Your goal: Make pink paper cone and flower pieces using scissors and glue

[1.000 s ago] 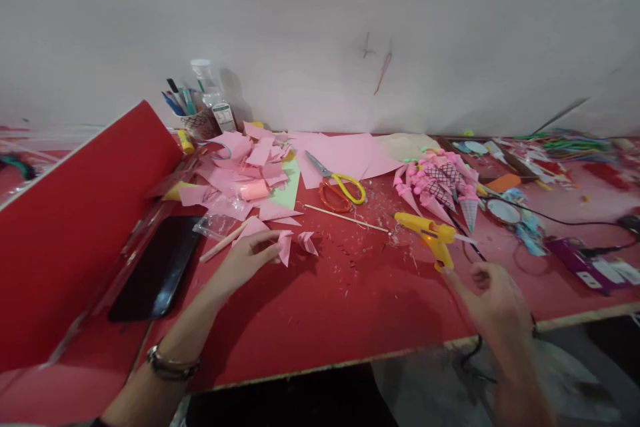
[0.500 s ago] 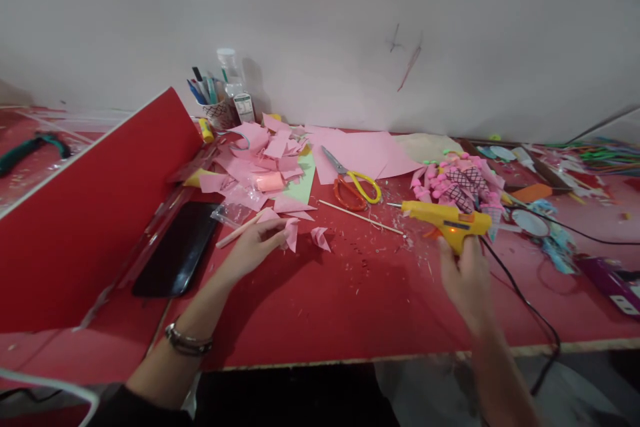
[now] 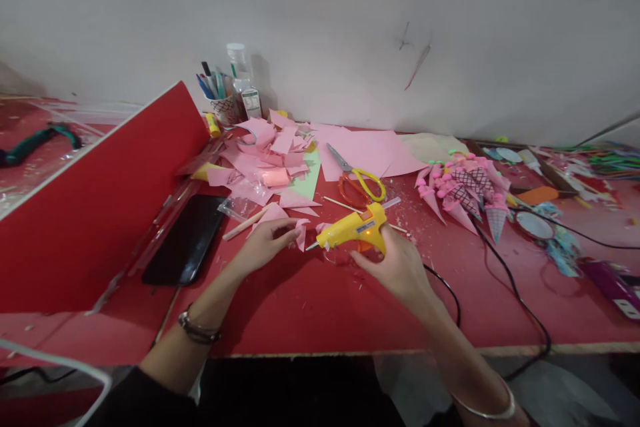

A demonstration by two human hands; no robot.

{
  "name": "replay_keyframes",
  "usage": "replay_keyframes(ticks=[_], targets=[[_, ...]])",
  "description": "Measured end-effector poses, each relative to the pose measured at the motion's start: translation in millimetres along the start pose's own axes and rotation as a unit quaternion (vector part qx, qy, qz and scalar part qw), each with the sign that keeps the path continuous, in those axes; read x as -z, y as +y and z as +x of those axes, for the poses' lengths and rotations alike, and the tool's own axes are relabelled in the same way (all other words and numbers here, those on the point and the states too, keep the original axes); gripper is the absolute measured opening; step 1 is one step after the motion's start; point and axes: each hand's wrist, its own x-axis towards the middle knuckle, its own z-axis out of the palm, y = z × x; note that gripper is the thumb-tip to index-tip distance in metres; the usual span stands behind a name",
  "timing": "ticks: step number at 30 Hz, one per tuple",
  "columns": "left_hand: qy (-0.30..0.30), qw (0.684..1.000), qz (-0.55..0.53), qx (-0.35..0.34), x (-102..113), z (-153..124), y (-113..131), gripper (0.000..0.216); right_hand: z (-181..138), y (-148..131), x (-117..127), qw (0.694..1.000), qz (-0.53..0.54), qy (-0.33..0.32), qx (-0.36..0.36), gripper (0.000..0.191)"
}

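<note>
A small folded piece of pink paper [image 3: 301,233] is pinched between the thumb and fingers of my left hand [image 3: 273,241], just above the red table. My right hand [image 3: 400,263] grips a yellow hot glue gun [image 3: 353,229] by its handle, with an orange light glowing on its side. The gun's metal nozzle points left, close to the pink paper. Behind the gun's front end, another folded pink piece [image 3: 323,227] is partly hidden. Scissors [image 3: 360,180] with one yellow and one red handle lie behind the gun, beside a thin wooden stick [image 3: 343,203].
Pink paper scraps [image 3: 273,147] are heaped at the back. A black phone [image 3: 185,240] and a leaning red board [image 3: 115,200] stand at left. Small pink paper cones [image 3: 463,190] are piled at right. The gun's black cord [image 3: 515,297] crosses the right side.
My right hand has brought the glue gun leftward from near the cones to beside the paper in my left hand. My left hand keeps its pinch on the folded paper.
</note>
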Motion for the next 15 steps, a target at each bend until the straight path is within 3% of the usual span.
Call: replay_keyframes(ticks=[15], targets=[[-0.002,0.999,-0.029,0.017,1.5,-1.6,3.4,0.037,2.2,-1.2,-10.2,0.999,-0.034,-0.018,0.025,0.024]])
